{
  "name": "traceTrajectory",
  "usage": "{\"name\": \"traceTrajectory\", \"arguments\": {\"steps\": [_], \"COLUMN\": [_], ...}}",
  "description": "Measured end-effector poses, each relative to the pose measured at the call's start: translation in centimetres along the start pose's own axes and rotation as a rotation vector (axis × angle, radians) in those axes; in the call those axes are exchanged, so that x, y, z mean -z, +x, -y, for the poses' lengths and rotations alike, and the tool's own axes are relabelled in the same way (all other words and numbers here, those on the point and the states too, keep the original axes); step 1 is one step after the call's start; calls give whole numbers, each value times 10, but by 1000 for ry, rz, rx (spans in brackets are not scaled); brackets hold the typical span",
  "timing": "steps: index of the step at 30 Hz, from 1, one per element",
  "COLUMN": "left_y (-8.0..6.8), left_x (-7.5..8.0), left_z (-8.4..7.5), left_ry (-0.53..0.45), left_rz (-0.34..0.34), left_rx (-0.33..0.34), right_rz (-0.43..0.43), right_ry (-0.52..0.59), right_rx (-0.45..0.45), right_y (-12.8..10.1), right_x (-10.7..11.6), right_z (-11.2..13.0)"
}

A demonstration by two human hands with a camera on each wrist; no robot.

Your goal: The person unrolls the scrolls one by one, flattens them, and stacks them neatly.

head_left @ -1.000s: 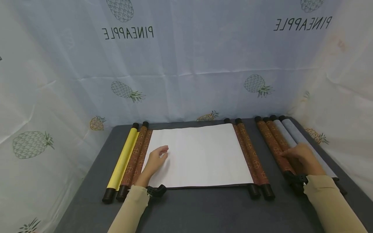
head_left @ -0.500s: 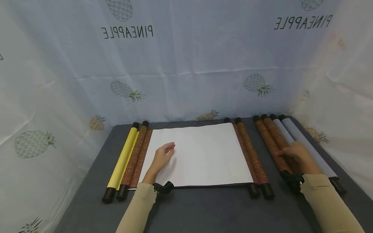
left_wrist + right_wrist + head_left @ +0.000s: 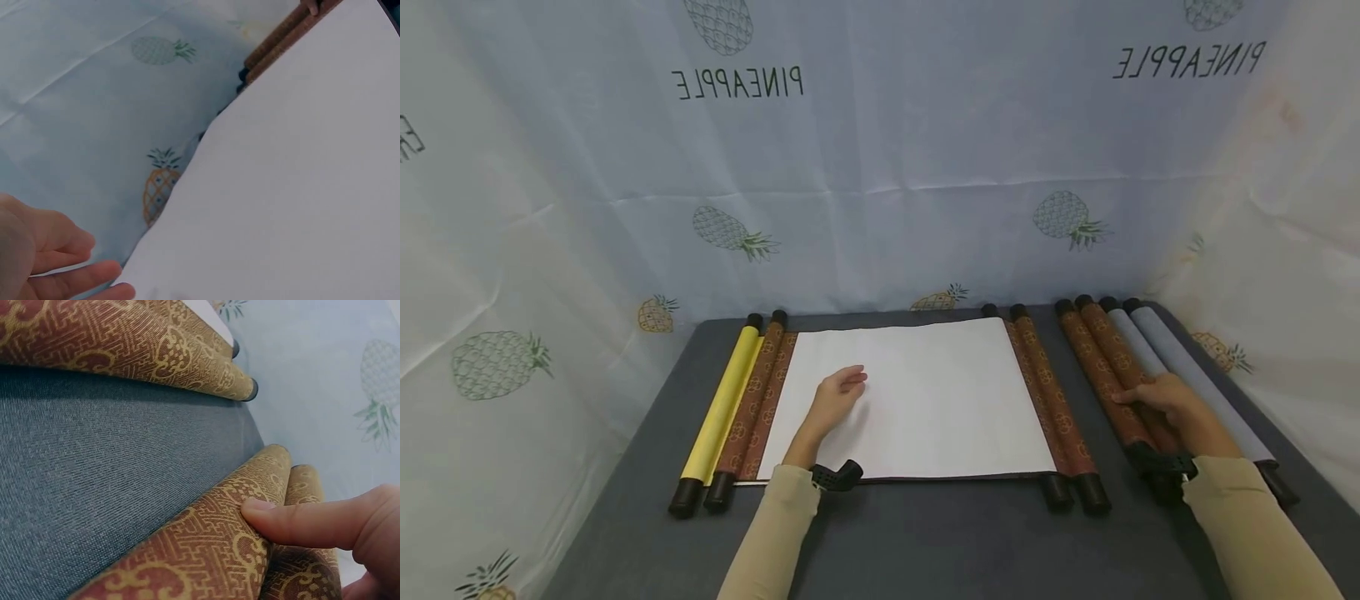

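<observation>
L hand (image 3: 835,402) over the white sheet (image 3: 936,400), fingers loose & a bit bent; R hand (image 3: 1182,410), over there, pinches the brown rolls (image 3: 1094,367), nr grey rolls (image 3: 1182,358).

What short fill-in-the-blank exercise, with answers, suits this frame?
The right grip rests its ____ on a brown roll.
The sheet beneath the left grip is coloured ____.
From the wearer's viewpoint, the yellow roll lies to the sheet's ____.
The fruit printed on the curtain is the ____.
Missing words: thumb; white; left; pineapple.
</observation>
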State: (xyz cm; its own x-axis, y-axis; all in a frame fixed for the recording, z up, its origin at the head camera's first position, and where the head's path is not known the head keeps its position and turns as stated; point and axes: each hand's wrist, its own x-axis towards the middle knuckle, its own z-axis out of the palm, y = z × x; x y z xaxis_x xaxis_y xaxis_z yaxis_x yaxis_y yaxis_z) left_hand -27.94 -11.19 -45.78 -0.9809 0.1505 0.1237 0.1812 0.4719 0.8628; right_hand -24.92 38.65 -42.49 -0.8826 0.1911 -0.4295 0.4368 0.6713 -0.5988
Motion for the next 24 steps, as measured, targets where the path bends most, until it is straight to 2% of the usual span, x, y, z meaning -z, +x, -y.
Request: {"name": "traceTrajectory", "arguments": {"steps": [4, 8, 12, 17, 21, 24], "left_y": [2, 3, 3, 5, 4, 4], "left_x": [-3, -3, -2, -2, -3, -4], "left_z": [0, -2, -6, -11, -16, -19], "left_ry": [-15, -41, -70, -96, -112, -131], "left_rz": [9, 10, 20, 18, 17, 13], "left_rx": [15, 5, -25, -27, -34, -32], "right_rz": [60, 90, 92, 47, 70, 88], "right_ry": [10, 89, 202, 265, 320, 412], "right_rx": [-43, -38, 5, 77, 91, 102], "right_y": [-3, -7, -13, -20, -25, -26], "right_x": [1, 1, 0, -3, -6, -13], "right_z": [0, 3, 11, 24, 38, 49]}}
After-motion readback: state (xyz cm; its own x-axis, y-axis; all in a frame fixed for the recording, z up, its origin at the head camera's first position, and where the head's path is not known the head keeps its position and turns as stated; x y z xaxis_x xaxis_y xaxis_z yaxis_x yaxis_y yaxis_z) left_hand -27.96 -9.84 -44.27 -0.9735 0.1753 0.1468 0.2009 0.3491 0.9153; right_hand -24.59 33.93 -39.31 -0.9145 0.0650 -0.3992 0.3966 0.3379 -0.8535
